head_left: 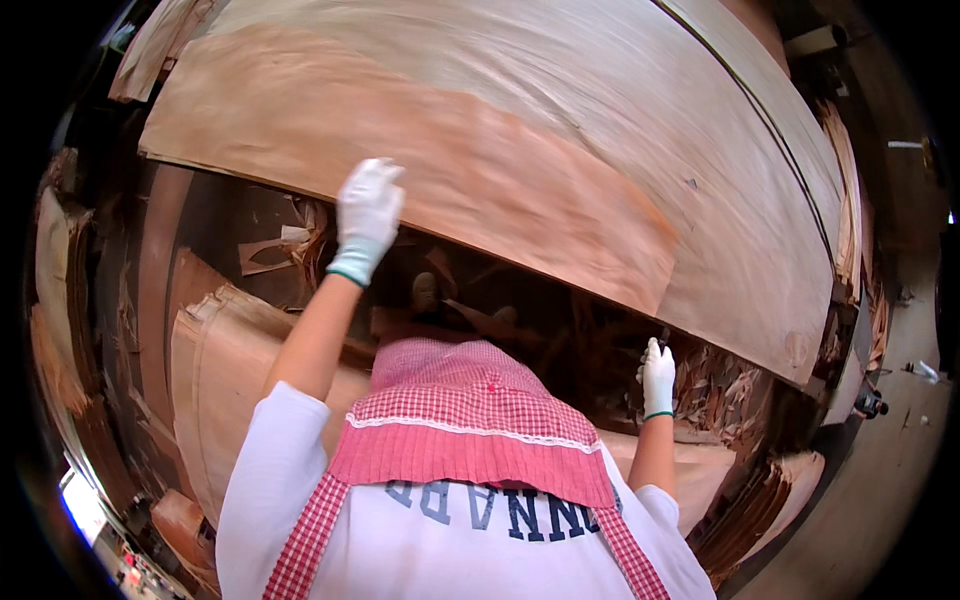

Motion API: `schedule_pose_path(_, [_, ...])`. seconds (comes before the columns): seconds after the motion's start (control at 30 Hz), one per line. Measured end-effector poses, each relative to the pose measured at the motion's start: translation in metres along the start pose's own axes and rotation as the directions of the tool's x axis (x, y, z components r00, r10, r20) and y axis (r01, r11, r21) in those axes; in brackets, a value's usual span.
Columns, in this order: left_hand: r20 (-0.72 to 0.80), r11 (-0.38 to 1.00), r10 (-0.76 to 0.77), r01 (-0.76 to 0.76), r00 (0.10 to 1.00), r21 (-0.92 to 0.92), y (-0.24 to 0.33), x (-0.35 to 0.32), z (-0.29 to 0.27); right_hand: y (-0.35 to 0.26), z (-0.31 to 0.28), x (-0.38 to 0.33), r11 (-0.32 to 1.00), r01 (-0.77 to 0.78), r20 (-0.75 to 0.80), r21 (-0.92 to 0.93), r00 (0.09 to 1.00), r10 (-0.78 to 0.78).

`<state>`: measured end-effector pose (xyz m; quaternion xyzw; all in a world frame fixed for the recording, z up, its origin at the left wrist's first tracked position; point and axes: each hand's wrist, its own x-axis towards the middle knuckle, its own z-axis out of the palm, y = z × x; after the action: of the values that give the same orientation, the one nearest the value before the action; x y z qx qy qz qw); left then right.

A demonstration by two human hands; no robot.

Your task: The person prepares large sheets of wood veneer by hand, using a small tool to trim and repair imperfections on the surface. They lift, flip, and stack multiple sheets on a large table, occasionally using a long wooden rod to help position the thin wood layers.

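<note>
A reddish-tan sheet of wood veneer (430, 150) lies along the near edge of a wide, paler veneer sheet (640, 90). My left hand (370, 203), in a white glove with a green-edged cuff, is over the near edge of the tan sheet. Its fingers are slightly bent and a little apart, and nothing shows in them. Just below the right end of that edge, my right hand (657, 380), gloved the same way, is closed round a small dark tool (664, 338). Most of the tool is hidden by the fingers, so its kind is unclear.
Stacked veneer sheets (235, 370) stand left of my body, with another stack (775, 505) at lower right. Torn veneer scraps (715, 385) lie below the table's edge. A dark cord (770, 120) crosses the pale sheet at the right. Concrete floor (900, 400) runs beyond it.
</note>
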<state>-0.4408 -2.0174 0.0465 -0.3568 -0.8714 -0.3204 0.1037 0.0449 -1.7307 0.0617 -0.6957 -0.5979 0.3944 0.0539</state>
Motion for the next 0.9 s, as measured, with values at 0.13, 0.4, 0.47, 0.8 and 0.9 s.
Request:
schedule_pose_path(0.13, [-0.1,0.985,-0.006,0.023,0.995,0.17,-0.028,0.007,0.044,-0.074,0.049,-0.013,0.665,0.578,0.142,-0.473,0.794,-0.591])
schedule_pose_path(0.4, [-0.188,0.985,-0.036,0.067,0.981,0.16,-0.047,0.011,0.07,-0.25,0.304,-0.116,0.272,0.825,0.611,-0.496,0.554,-0.565])
schedule_pose_path(0.47, [-0.176,0.985,-0.135,0.151,0.975,0.083,-0.054,0.01,0.073,-0.288,0.348,-0.132,0.31,0.841,0.628,-0.443,0.538,-0.562])
schedule_pose_path(0.8, [-0.147,0.99,-0.043,0.062,0.988,0.128,-0.054,0.014,0.065,-0.213,0.329,-0.126,0.248,0.84,0.604,-0.482,0.524,-0.6])
schedule_pose_path(0.9, [-0.144,0.988,-0.031,0.052,0.989,0.143,-0.041,0.016,0.062,-0.174,0.281,-0.1,0.157,0.825,0.613,-0.543,0.517,-0.597])
